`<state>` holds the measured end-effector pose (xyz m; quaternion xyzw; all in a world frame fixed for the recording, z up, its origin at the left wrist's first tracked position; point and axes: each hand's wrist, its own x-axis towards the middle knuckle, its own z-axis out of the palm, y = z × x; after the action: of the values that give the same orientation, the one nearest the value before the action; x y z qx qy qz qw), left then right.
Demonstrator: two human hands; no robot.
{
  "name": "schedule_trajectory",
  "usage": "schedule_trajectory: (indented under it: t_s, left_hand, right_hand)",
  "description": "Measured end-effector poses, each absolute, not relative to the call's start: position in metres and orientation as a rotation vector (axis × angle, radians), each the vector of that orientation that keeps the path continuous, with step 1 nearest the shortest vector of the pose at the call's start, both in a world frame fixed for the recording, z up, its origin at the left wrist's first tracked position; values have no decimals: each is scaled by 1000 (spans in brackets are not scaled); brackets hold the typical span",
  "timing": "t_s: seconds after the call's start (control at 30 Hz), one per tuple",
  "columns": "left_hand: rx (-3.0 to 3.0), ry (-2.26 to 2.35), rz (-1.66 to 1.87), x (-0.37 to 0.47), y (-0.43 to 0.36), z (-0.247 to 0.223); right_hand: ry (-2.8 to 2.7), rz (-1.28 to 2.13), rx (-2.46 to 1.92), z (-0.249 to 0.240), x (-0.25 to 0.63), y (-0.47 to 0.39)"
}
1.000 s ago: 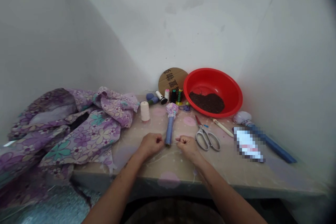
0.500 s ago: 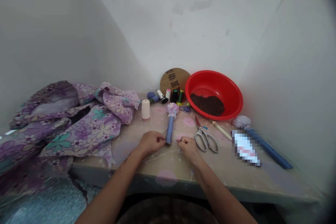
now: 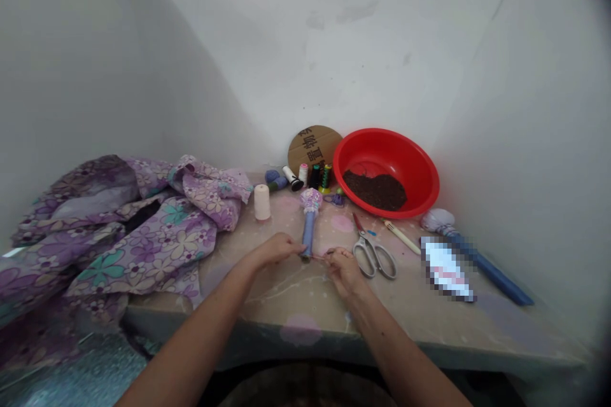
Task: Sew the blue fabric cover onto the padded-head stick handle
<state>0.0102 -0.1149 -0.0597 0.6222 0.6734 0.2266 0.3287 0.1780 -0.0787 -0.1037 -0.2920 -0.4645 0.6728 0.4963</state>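
A blue stick-like handle (image 3: pixel 309 232) with a round floral cloth head (image 3: pixel 311 199) lies upright in the view, at the middle of the table. My left hand (image 3: pixel 281 248) is closed, its fingertips touching the handle's near end from the left. Just right of that end, my right hand (image 3: pixel 340 264) is closed in a pinch. A thin strand seems to run between the handle's end and my right fingertips, too fine to make out well. Silver scissors with a red part (image 3: pixel 366 248) rest to the right of my right hand.
Floral fabric (image 3: pixel 167 229) covers the left side. A cream thread cone (image 3: pixel 262 202) and several spools stand behind. The red basin (image 3: pixel 420 200) holds dark material, near a cream cutter (image 3: pixel 402 237) and a second blue handle (image 3: pixel 494 273). A cardboard disc (image 3: pixel 310 143) leans on the wall.
My left hand's fingers have moved onto the end of the handle. My right hand has shifted slightly and its fingers have changed pose. The view has moved a little.
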Motion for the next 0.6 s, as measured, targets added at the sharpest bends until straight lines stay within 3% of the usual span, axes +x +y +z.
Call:
schedule_trajectory:
  t_s: [0.3,0.6]
  left_hand:
    - [1096,1454,619,6,-126,-40]
    - [1118,1484,709,4,-128,-51]
  right_hand:
    - [-870,1856,-442,-103,169,-84]
    - [-880,1880,-411,-107,171,-85]
